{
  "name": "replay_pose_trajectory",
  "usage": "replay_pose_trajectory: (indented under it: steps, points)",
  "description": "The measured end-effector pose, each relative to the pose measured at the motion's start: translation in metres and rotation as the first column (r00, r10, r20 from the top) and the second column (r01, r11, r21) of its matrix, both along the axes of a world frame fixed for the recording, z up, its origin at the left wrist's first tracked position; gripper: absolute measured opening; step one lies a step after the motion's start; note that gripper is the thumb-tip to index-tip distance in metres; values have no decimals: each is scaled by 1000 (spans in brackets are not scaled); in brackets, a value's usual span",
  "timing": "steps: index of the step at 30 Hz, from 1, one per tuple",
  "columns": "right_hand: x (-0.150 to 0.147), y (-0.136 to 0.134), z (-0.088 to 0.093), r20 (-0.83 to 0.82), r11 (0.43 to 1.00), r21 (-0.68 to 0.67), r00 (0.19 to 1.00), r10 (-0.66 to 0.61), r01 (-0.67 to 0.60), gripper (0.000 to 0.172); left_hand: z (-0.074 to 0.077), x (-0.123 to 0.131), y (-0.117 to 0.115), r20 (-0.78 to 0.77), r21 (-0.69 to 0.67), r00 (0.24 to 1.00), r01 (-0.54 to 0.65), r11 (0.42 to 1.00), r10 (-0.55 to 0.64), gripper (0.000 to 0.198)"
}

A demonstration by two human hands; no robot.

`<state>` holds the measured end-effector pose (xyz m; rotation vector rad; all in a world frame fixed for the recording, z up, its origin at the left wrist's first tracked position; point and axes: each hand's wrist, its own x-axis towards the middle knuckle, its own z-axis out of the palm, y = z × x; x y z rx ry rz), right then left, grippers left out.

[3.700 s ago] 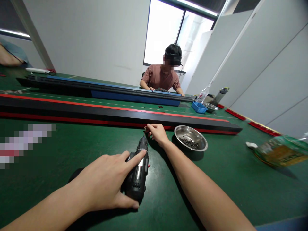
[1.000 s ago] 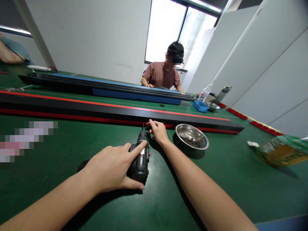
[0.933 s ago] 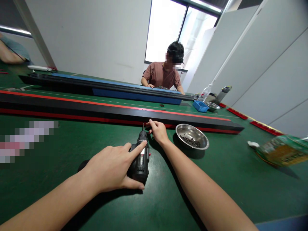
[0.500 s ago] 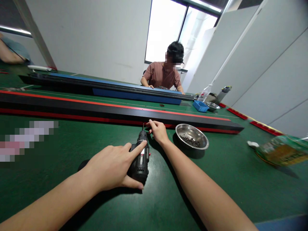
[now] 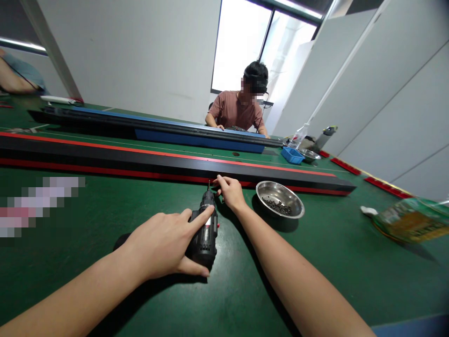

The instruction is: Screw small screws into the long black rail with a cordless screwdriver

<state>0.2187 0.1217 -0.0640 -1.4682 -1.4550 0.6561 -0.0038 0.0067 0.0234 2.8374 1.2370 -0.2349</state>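
Note:
My left hand [image 5: 164,245] grips a black cordless screwdriver [image 5: 205,230], index finger laid along its barrel. The bit points at the near side of a long black rail with red edges [image 5: 168,161] lying across the green table [image 5: 351,262]. My right hand [image 5: 228,190] is pinched right beside the bit tip, against the rail; what the fingertips hold is too small to see. A steel bowl [image 5: 279,199] with several small dark screws sits just right of that hand.
A second long black and blue rail [image 5: 168,131] lies farther back, where a seated person in a brown shirt [image 5: 238,110] works. A blue tray [image 5: 292,155], another steel bowl [image 5: 307,154] and bottles stand at the back right. A plastic bag [image 5: 409,224] lies at right.
Since 3.7 s ago the screwdriver and both hands have moved forward, bringing the bit up to the rail. Over the last second nothing has visibly moved.

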Motion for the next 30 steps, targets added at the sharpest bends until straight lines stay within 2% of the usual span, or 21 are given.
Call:
replay_pose_trajectory:
  steps: [6, 9, 12, 15, 17, 20, 22, 25, 30]
  points:
    - [-5, -3, 2, 77, 999, 31, 997, -13, 11, 47, 1, 0, -1, 3, -10, 1000, -8, 1000, 8, 117]
    - [-8, -3, 10, 151, 999, 36, 989, -9, 4, 40, 2, -1, -3, -2, -21, 1000, -6, 1000, 6, 119]
    - [-3, -7, 34, 255, 996, -60, 964, 79, -66, 40, 3, -4, -6, 8, -51, 1000, -9, 999, 10, 119]
    - [17, -18, 69, 341, 986, -107, 927, 159, -129, 46, 3, -8, -9, 28, -74, 1000, -4, 997, 6, 119]
    - [41, -27, 91, 385, 989, -121, 914, 125, -84, 49, 0, -10, -10, 44, -71, 999, 8, 997, -4, 120]
    - [85, -34, 112, 479, 983, -163, 878, 5, 84, 50, -6, -13, -10, 66, -40, 998, 20, 999, -17, 124]
    - [112, -35, 115, 551, 950, -257, 835, -8, 178, 47, -11, -14, -10, 73, -25, 997, 15, 1000, -13, 126]
    - [139, -31, 109, 565, 877, -426, 823, 67, 221, 42, -13, -14, -10, 76, -25, 997, 15, 1000, -13, 126]
    - [146, -29, 96, 548, 783, -555, 832, 90, 280, 36, -5, -12, -11, 68, -43, 998, 16, 999, -13, 124]
